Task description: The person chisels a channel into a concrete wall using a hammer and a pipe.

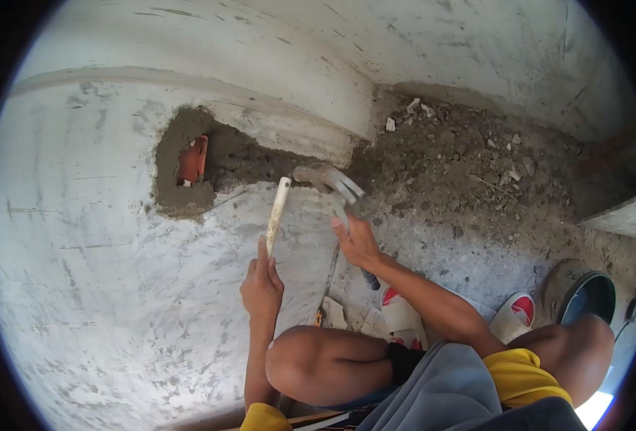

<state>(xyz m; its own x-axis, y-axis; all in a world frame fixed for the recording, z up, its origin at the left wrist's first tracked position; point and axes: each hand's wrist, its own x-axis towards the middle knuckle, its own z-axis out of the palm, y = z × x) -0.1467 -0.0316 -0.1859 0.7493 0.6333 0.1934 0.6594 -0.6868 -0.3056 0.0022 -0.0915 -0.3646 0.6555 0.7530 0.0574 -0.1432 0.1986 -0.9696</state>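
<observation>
My right hand [359, 243] is wrapped round the handle of a claw hammer [326, 178], its worn metal head up and the claw pointing right. In my left hand [262, 286] is a slim whitish pipe [278, 214], held upright with the index finger stretched along it. The pipe's top end, with a dark spot near it, is just left of the hammer head. Up and to the left, an orange electrical box [193, 159] sits in a rough hole in the wall, ringed by grey mortar [176, 202]. A broken groove runs from it toward the corner.
Rubble and loose dirt [454, 169] lie in the corner. A dark bucket [589, 298] stands at the right. By my sandalled feet, a long thin tool [327, 284] and broken pieces [334, 314] lie near the wall. The white wall [102, 273] fills the left.
</observation>
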